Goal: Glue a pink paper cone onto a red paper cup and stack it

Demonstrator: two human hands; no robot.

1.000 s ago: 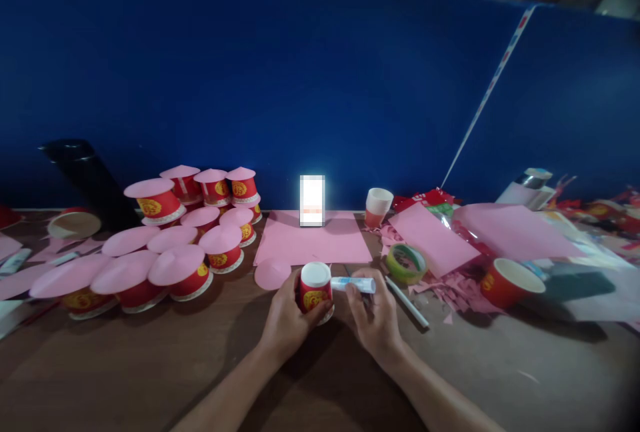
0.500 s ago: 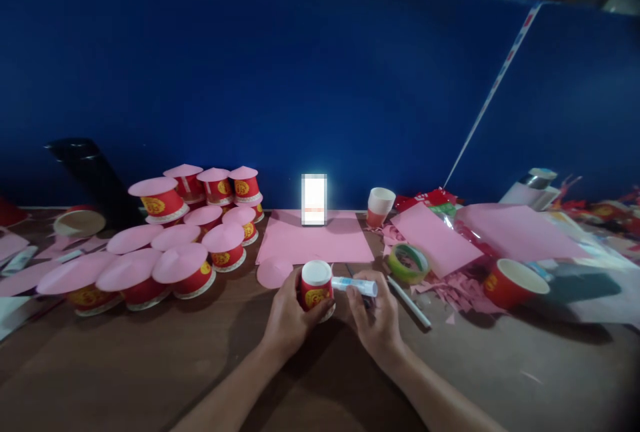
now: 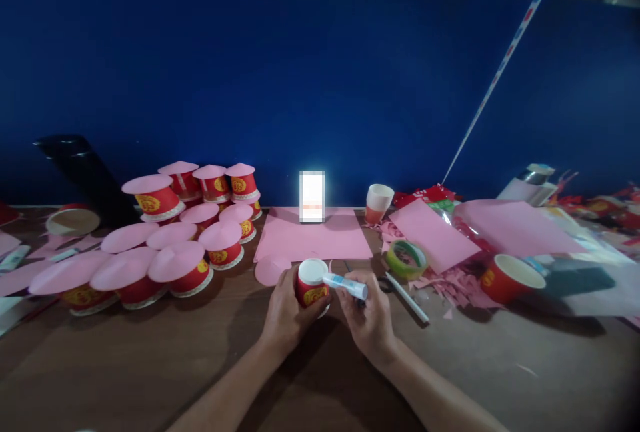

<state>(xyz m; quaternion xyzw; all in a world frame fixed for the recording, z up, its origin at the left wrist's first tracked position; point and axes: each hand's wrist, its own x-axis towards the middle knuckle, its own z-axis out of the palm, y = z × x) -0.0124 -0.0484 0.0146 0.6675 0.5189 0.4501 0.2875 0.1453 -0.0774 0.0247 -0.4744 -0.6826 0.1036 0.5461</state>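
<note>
My left hand (image 3: 286, 309) is wrapped round a red paper cup (image 3: 309, 293) with a gold emblem, standing upside down with its pale base up. Between the fingers of my right hand (image 3: 369, 315) is a glue stick (image 3: 347, 285), lying nearly level with its tip at the right edge of the cup's base. Just behind the cup lies a pink paper cone (image 3: 273, 270). Farther left stand several red cups topped with pink cones (image 3: 181, 261).
Behind the hands is a stack of pink paper (image 3: 280, 239) with a lit phone (image 3: 312, 196) standing on it. To the right are a green tape roll (image 3: 406, 259), a white stick (image 3: 407, 299), paper scraps (image 3: 453, 289) and a lying red cup (image 3: 511, 280). A blue partition (image 3: 250, 72) rises behind.
My right hand has moved left and tilted the glue stick, bringing its tip to the rim of the cup's base. My left hand keeps its hold on the cup.
</note>
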